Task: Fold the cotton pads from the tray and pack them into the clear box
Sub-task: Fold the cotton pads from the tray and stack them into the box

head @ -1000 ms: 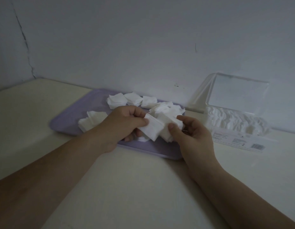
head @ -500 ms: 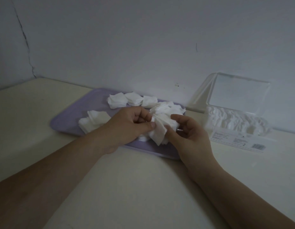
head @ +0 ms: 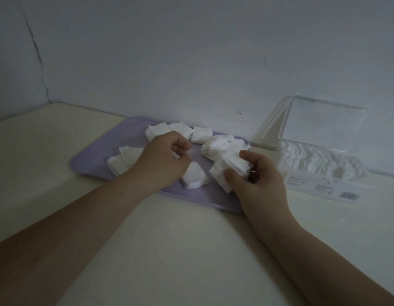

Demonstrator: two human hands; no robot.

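A lilac tray (head: pixel 96 161) lies on the cream table and holds several white cotton pads, among them a loose pile (head: pixel 222 143) at its right end. My right hand (head: pixel 261 180) pinches a folded cotton pad (head: pixel 232 167) between thumb and fingers above the tray's right end. My left hand (head: pixel 164 161) hovers over the tray's middle with its fingers curled, and I see nothing in it. A single pad (head: pixel 195 176) lies on the tray between my hands. The clear box (head: pixel 324 166) stands to the right, its lid (head: pixel 324 127) raised, with packed pads inside.
The wall runs close behind the tray and the box. A stack of pads (head: pixel 125 160) sits at the tray's left, and more pads (head: pixel 160 131) lie along its back edge. A printed label (head: pixel 319 186) covers the box front. Bare table (head: pixel 180 250) stretches toward me.
Both hands held one pad together before. My left hand has let go and drawn back left, and my right hand now holds the folded pad alone, shifted slightly right.
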